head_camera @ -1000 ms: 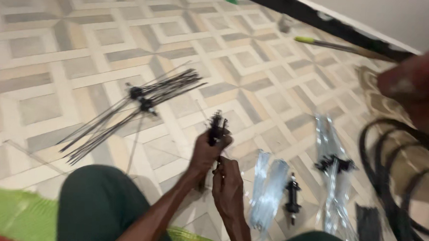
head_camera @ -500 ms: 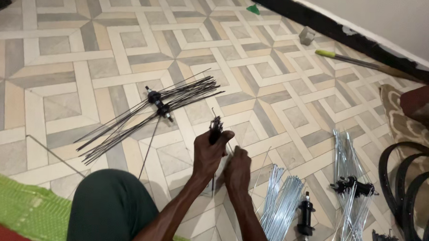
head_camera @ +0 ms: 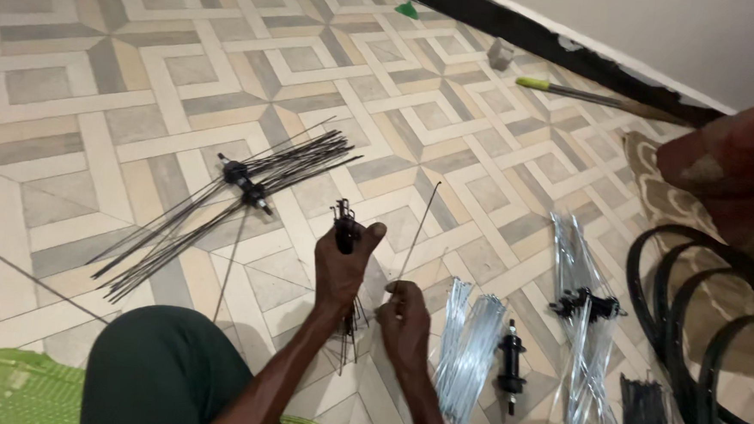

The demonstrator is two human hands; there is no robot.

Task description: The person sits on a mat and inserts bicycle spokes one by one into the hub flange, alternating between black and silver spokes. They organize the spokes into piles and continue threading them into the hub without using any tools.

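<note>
Fingers of the left hand (head_camera: 344,269) grip a black hub (head_camera: 343,229); the right hand (head_camera: 404,318) pinches a thin spoke (head_camera: 419,227) above the tiled floor (head_camera: 143,79).

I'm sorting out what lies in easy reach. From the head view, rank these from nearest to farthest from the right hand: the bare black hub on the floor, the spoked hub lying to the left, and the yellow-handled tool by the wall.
From the right hand:
1. Bare black hub, just to its right, beside the silver spokes.
2. Spoked hub, up and left on the tiles.
3. Yellow-handled tool, far off by the wall.
</note>
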